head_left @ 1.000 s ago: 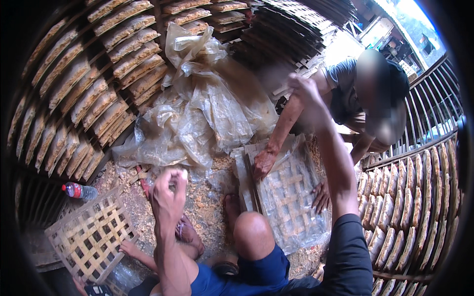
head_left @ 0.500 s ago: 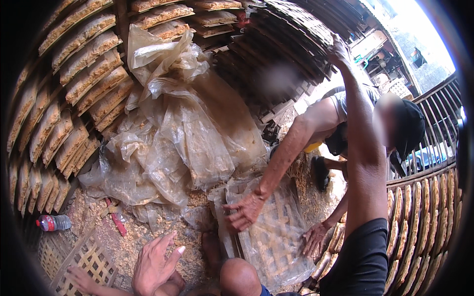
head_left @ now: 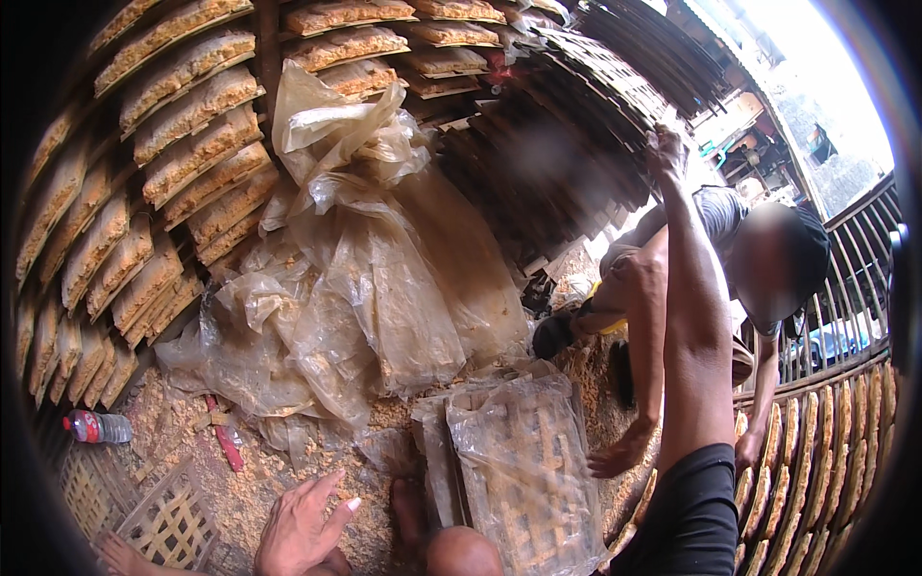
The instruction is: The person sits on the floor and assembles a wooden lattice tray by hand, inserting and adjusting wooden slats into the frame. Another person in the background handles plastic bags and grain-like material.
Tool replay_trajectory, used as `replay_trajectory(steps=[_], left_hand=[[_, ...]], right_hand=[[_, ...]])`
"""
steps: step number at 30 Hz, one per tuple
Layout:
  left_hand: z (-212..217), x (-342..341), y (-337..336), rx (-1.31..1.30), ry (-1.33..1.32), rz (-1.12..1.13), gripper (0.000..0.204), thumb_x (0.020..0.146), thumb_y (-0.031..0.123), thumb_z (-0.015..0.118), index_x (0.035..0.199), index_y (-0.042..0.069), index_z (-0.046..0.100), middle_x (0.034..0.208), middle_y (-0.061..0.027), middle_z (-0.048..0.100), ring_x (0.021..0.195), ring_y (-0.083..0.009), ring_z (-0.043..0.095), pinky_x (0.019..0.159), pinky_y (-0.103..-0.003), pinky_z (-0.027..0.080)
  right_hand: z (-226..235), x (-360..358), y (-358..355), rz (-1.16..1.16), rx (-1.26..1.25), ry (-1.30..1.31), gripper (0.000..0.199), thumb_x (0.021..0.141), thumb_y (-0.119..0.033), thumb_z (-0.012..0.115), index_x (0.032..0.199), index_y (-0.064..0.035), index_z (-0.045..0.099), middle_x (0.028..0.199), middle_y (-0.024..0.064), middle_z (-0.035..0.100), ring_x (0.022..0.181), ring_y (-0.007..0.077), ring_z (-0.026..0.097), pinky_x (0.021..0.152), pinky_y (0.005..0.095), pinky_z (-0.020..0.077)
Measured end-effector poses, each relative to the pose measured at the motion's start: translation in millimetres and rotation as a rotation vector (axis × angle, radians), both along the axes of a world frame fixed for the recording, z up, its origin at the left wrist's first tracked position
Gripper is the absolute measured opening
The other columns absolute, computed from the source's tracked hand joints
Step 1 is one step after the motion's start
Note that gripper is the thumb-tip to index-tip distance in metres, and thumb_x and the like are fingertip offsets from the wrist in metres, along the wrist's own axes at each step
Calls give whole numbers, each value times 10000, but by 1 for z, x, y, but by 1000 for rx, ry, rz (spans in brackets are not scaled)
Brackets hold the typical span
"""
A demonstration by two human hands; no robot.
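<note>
My left hand is at the bottom, over the crumb-covered floor, fingers stretched out, holding nothing. My right arm reaches far up on the right, and my right hand is closed on the edge of a woven bamboo tray in a dark stack. In front of me lie a few lattice trays with a clear plastic sheet over the top one. A co-worker's hand hovers at their right side; that person's other hand is by the filled rack on the right.
Crumpled plastic sheeting covers the middle. Trays of orange-brown slabs line the left wall, and more slabs stand at the right. A plastic bottle, a red-handled tool and a lattice basket lie at left.
The co-worker's hands have drawn back from the plastic-covered trays toward the right, and the body has turned. My right hand stays at the tray stack; my left hand has barely moved.
</note>
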State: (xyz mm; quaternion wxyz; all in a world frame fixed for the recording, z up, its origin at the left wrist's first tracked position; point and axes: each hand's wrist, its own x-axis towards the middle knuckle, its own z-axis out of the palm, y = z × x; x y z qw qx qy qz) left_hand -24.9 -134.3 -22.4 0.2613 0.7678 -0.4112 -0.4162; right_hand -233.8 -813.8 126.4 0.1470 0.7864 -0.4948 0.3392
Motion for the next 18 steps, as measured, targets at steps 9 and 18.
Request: replay_trajectory(steps=[9,18], left_hand=[[-6,3,3,9,-31,0,529,943,313,713,1365,8,616,1047,-210,724,843,-320,727,750,-373,596],[-14,-3,6,-12,-44,-19,544,952,349,692,1361,-1,614,1049,-222,719,892,-340,719,800,-410,586]], right_hand=[[5,12,12,-3,-94,74,255,932,-55,505,1041,-22,733,1060,267,686,989,391,710,833,498,575],[5,4,8,-4,-220,258,205,953,-139,625,1076,-9,726,1126,261,659,948,426,705,830,504,582]])
